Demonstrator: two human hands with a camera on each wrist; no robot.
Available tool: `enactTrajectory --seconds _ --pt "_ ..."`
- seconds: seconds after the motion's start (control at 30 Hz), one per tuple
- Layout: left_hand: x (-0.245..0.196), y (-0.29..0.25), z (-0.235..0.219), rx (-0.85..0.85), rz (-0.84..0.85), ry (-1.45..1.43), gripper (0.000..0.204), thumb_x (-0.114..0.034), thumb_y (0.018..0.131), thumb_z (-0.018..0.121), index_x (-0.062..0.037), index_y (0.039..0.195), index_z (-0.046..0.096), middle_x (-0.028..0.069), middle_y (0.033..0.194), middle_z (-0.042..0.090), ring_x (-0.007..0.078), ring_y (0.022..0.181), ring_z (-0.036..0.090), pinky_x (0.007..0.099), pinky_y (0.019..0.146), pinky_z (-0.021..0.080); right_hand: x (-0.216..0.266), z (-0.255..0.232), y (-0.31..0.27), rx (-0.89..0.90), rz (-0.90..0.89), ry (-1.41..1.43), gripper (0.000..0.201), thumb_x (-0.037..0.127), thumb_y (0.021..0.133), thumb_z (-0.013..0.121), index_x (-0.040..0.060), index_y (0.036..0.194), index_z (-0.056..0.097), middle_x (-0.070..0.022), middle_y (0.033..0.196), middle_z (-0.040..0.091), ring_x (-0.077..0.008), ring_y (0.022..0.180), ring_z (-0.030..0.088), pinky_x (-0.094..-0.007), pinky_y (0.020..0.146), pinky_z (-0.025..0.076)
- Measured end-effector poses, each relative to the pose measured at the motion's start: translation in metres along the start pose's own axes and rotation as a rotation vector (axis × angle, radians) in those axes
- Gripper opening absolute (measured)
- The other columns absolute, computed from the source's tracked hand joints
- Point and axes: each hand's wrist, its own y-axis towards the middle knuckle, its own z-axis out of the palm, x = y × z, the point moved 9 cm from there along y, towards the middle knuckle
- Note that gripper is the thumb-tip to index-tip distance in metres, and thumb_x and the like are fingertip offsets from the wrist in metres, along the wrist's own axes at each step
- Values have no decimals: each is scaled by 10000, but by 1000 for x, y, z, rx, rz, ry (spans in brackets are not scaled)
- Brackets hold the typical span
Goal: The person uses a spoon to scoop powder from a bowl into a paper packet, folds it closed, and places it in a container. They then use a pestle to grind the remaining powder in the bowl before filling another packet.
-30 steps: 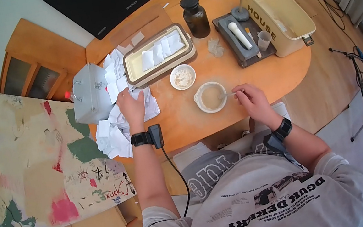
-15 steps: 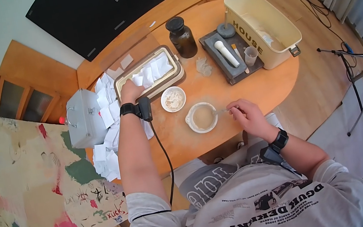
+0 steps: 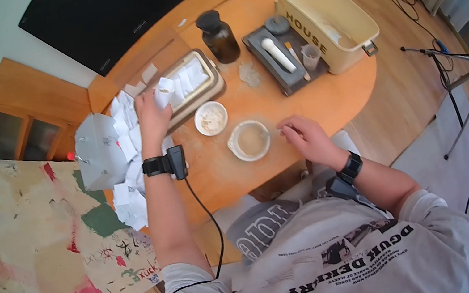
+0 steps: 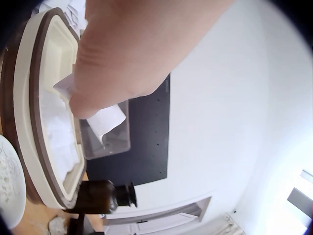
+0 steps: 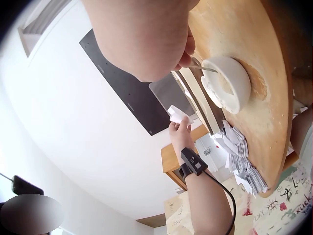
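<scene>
My left hand (image 3: 153, 113) pinches a white paper packet (image 3: 164, 92) above the near left end of a cream, brown-rimmed tray (image 3: 214, 71). In the left wrist view the packet (image 4: 108, 119) stands up between fingers and thumb, its upper end looking open. More white packets (image 3: 188, 78) lie in the tray. My right hand (image 3: 306, 137) holds a small metal spoon by its thin handle (image 5: 203, 68), at the rim of a white spouted mortar (image 3: 235, 149) with beige powder in it. The spoon's tip is hidden inside the mortar.
A white bowl (image 3: 211, 118) of pale powder sits between tray and mortar. Many paper packets (image 3: 131, 205) pile by a silver case (image 3: 98, 151). Farther back stand a dark bottle (image 3: 219, 39), a dark tray (image 3: 275, 73) with a white pestle (image 3: 278, 55), and a cream bin (image 3: 344, 20).
My left hand went from the paper pile to the tray, and now a packet stands raised in its fingers. The right hand stays beside the mortar with the spoon.
</scene>
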Motion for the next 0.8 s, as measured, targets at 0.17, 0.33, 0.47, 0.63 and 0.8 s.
enactTrajectory --seconds 0.17,0.33,0.47,0.63,0.8 --pt "-76 -50 -17 236 58 -162 524 -54 778 750 -12 1271 578 198 1164 553 391 1064 591 416 933 502 1 1 0 -12 -6 85 167 97 1005 568 -3 1107 653 -150 963 662 -248 846 678 -327 713 549" --pt "-126 -101 -7 424 219 -206 513 -14 768 729 18 1254 566 206 1150 531 404 1094 567 433 964 485 0 4 -5 -13 -27 78 170 95 1004 568 -5 1112 654 -150 960 660 -246 842 677 -325 714 550" --pt "-154 -118 -2 483 318 -114 393 -1 736 714 22 1113 606 189 1085 551 386 1027 567 449 906 494 -1 6 -7 -13 -47 91 175 88 1024 550 -17 1116 655 -89 936 650 -137 778 635 -268 708 523" --pt "-180 -120 -4 497 401 -13 335 -4 728 718 17 1046 614 176 1075 565 369 1019 565 450 891 490 3 5 -10 -16 -50 105 180 96 1026 551 -15 1120 656 -88 942 655 -133 775 637 -269 706 523" --pt "-190 -118 8 545 451 55 421 -3 714 734 16 1115 610 174 1102 555 375 1063 549 453 926 479 5 0 -12 -20 -36 106 167 98 1008 563 -1 1108 653 -143 959 657 -234 823 675 -319 709 548"
